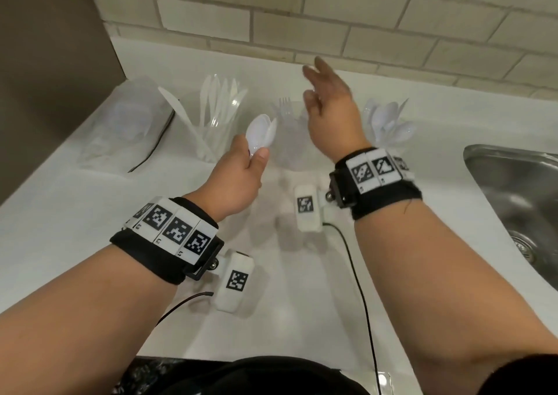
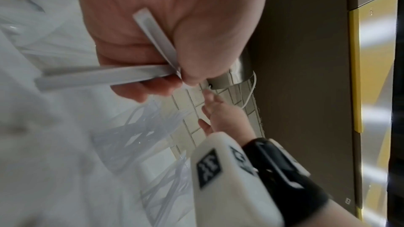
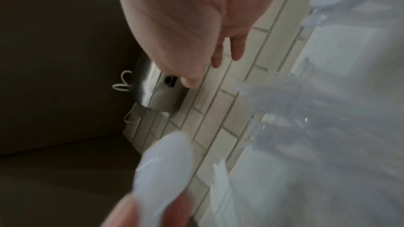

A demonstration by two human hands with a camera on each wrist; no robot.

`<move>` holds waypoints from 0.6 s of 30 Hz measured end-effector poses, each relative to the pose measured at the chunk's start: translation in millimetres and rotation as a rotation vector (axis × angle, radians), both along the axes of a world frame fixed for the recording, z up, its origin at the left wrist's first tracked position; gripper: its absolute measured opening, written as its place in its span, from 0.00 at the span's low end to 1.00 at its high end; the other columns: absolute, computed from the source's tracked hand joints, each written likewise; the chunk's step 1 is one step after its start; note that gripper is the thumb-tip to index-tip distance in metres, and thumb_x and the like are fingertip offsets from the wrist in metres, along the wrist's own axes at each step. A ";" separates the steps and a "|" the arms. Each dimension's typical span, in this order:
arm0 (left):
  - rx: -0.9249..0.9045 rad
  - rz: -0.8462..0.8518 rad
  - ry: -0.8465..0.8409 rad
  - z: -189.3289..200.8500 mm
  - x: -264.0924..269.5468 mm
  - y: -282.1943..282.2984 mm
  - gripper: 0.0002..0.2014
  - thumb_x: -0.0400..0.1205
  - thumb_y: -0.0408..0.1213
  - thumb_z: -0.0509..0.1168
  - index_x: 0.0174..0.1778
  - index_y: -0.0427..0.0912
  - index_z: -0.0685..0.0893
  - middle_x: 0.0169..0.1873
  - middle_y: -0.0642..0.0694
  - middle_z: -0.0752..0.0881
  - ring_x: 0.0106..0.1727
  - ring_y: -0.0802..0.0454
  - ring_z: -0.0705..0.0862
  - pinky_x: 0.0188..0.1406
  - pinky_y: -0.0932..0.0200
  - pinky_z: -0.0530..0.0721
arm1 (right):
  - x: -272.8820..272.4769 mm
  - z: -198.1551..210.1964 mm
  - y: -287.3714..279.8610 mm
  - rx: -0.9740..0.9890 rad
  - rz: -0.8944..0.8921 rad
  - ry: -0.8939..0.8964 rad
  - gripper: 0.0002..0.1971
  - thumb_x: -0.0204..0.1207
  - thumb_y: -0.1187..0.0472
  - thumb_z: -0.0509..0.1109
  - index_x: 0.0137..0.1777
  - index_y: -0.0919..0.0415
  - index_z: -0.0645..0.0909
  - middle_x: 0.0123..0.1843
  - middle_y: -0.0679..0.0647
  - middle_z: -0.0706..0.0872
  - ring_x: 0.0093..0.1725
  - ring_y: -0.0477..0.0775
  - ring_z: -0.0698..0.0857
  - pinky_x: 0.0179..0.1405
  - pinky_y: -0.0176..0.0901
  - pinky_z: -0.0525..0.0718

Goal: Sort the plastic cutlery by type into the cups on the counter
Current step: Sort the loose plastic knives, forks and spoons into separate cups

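Forearms with black wristbands (image 1: 169, 237) bearing square printed markers filled the near edge of the head view, above a smooth white counter (image 1: 75, 213). Beyond them the left hand (image 1: 238, 180) held white plastic spoons (image 1: 261, 135), bowls up, pinched between thumb and curled fingers (image 2: 150, 89); the left wrist view showed at least two flat handles crossing under the thumb and sticking out toward the palm. Just past the spoons stood a clear cup of forks (image 1: 287, 114), tines up. To its left, a clear cup held knives (image 1: 217, 108), and to the right another held glossy rounded spoons (image 1: 389, 123). Above the fork cup hovered the right hand (image 1: 329, 102), fingers spread apart and relaxed, holding nothing. Further left lay a crinkled clear plastic bag (image 1: 126, 123); a steel sink (image 1: 519, 189) sat at the right, pale brick-shaped tiles (image 1: 271, 11) behind.
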State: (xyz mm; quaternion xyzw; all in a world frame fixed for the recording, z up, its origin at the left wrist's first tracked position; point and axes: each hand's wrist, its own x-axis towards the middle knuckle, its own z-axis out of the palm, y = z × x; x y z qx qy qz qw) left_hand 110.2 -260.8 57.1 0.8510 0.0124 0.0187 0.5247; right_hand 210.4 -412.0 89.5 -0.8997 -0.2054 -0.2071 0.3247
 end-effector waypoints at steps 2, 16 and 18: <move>-0.070 0.035 0.014 0.9 0.5 0.2 0.12 0.88 0.46 0.53 0.55 0.40 0.68 0.40 0.45 0.79 0.35 0.55 0.82 0.48 0.44 0.85 | 15.8 12.0 -7.5 -0.251 -0.067 0.157 0.23 0.86 0.65 0.54 0.81 0.63 0.65 0.84 0.58 0.62 0.83 0.56 0.61 0.79 0.38 0.54; -0.046 0.034 0.038 1.7 14.1 -14.5 0.19 0.88 0.49 0.51 0.56 0.34 0.72 0.37 0.47 0.77 0.34 0.48 0.77 0.40 0.47 0.82 | 14.8 -6.7 -15.7 -0.212 -0.075 0.336 0.19 0.86 0.59 0.56 0.75 0.54 0.75 0.74 0.54 0.79 0.72 0.55 0.78 0.70 0.37 0.70; -0.037 0.025 0.041 3.5 15.5 -17.6 0.18 0.88 0.48 0.51 0.58 0.34 0.72 0.38 0.47 0.78 0.37 0.47 0.76 0.46 0.42 0.82 | 6.0 0.0 -16.3 -0.011 -0.076 0.251 0.19 0.86 0.52 0.56 0.71 0.56 0.78 0.69 0.54 0.83 0.64 0.51 0.81 0.66 0.39 0.75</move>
